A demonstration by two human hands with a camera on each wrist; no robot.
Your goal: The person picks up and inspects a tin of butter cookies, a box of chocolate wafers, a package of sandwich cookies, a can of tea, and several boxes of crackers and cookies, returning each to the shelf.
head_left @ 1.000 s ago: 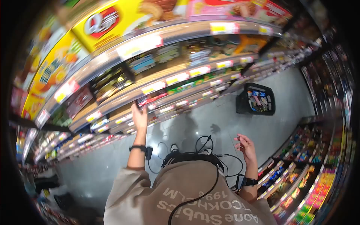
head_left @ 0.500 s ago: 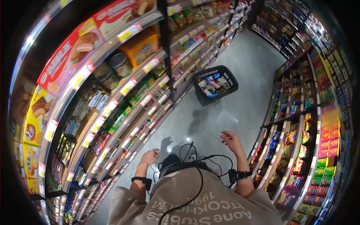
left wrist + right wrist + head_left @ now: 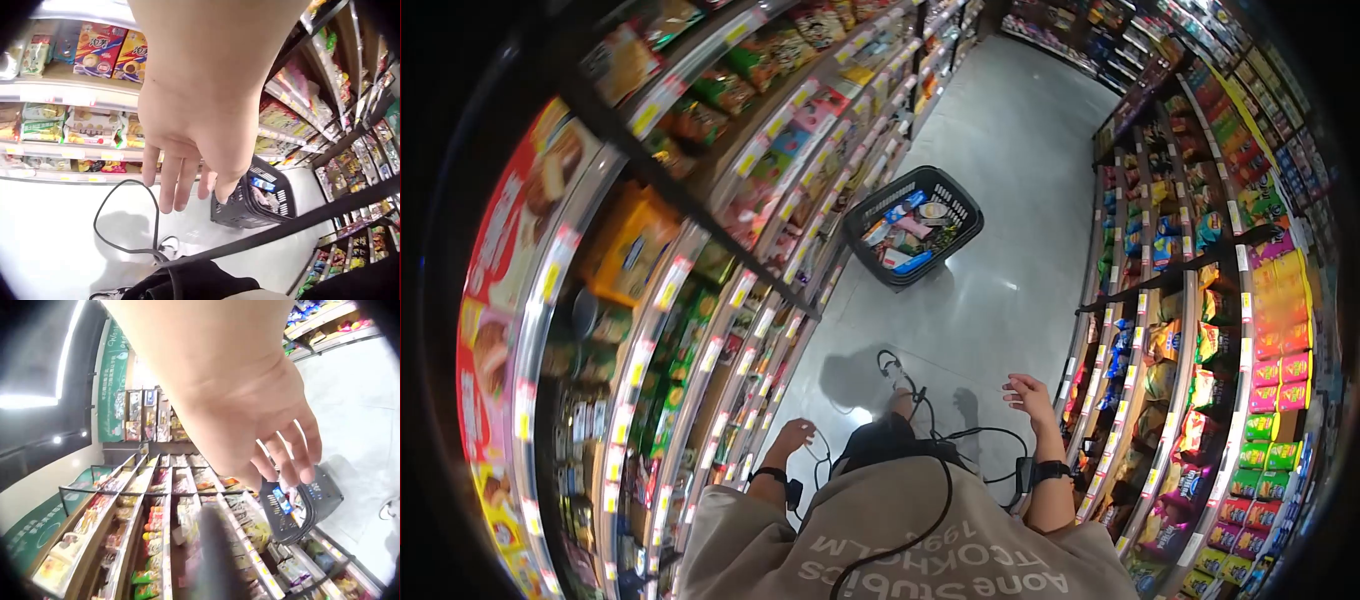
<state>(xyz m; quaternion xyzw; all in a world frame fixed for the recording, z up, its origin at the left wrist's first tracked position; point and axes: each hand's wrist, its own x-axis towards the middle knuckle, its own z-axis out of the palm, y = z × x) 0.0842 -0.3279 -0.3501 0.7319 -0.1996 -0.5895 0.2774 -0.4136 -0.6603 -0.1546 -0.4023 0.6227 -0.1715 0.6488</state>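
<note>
My left hand (image 3: 792,437) hangs low beside the left shelves, holding nothing. In the left wrist view its fingers (image 3: 172,181) point down, loosely bent and apart. The right hand (image 3: 1028,395) is raised at waist height over the aisle, nearer the right-hand shelves. Nothing is in it, and its fingers (image 3: 294,453) curl slightly. Ahead on the floor stands a black shopping basket (image 3: 968,222) with several packaged goods inside, among them blue packs and a pink one. Both hands are well short of it.
Shelves of snack boxes and packets (image 3: 635,250) line the left side. Racks of bagged snacks (image 3: 1200,390) line the right. The grey floor (image 3: 1020,200) runs between them to more shelving. Black cables (image 3: 990,432) loop around my waist and legs.
My left hand has come away from the left shelf and dropped to my side, empty. The view has turned along the aisle, bringing the basket nearer and more central. My right hand stays raised.
</note>
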